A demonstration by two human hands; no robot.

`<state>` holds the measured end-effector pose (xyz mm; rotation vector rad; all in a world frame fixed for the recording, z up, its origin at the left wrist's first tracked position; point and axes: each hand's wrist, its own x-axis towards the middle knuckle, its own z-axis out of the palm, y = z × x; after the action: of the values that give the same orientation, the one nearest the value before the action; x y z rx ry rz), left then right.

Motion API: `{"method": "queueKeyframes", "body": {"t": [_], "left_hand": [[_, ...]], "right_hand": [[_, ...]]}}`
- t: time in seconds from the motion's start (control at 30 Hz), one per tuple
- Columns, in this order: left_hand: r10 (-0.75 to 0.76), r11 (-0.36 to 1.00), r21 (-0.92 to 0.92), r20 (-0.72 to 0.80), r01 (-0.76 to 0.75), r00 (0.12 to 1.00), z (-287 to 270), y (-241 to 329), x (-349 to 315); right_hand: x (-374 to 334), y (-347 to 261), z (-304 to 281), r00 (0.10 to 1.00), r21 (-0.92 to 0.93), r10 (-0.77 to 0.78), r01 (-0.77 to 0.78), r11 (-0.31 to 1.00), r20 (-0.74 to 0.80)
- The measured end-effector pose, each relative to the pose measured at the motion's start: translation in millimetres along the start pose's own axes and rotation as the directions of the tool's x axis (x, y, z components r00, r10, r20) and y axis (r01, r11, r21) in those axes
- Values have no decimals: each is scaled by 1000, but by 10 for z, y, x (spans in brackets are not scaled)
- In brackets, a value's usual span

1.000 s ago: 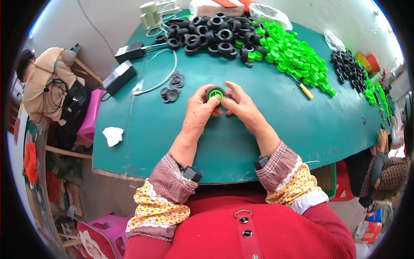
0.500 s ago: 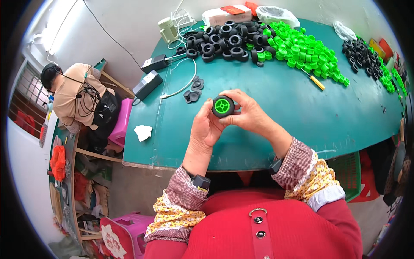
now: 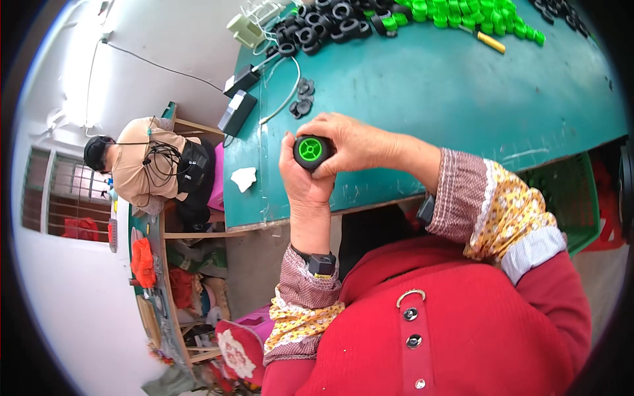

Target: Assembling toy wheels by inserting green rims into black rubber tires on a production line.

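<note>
A small toy wheel (image 3: 310,151), a black tyre around a green spoked hub, is gripped in both my hands above the green table (image 3: 422,99). My left hand (image 3: 305,187) wraps it from the left and below, with the thumb or a finger up along its side. From the right, my right hand (image 3: 356,142) closes over its top and right edge. The hub side faces up toward me. Just beyond my hands lie several flat black discs (image 3: 302,100).
Black tyres (image 3: 317,28) and green hubs (image 3: 462,12) are heaped at the far side, with a yellow-handled screwdriver (image 3: 491,43) near them. Two black power adapters (image 3: 238,112), a white scrap (image 3: 244,179) and a cable lie left. A person (image 3: 145,162) sits further left; a green crate (image 3: 561,195) stands right.
My view has turned, so the table's heaps sit higher and partly out of the picture. Both hands still hold the wheel, now nearer the table's left side.
</note>
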<state>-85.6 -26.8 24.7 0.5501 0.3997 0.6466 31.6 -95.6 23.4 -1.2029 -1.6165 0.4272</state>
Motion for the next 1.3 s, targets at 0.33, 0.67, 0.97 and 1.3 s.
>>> {"method": "queueKeyframes", "body": {"t": [0.33,0.67,0.97,1.3], "left_hand": [[-74,995,69,11,73,997,99,-155,472],[64,947,320,-99,-29,993,263,-258,927],[-7,877,475,158,-70,987,-23,-205,1088],[46,814,569,134,-115,990,-17,-265,1069]], "right_hand": [[13,246,-296,987,26,155,-154,988,-42],[114,547,-531,961,-50,232,-242,969,-152],[97,738,-492,926,-180,251,-308,934,-284],[69,801,-412,949,-278,108,-194,941,-298]]}}
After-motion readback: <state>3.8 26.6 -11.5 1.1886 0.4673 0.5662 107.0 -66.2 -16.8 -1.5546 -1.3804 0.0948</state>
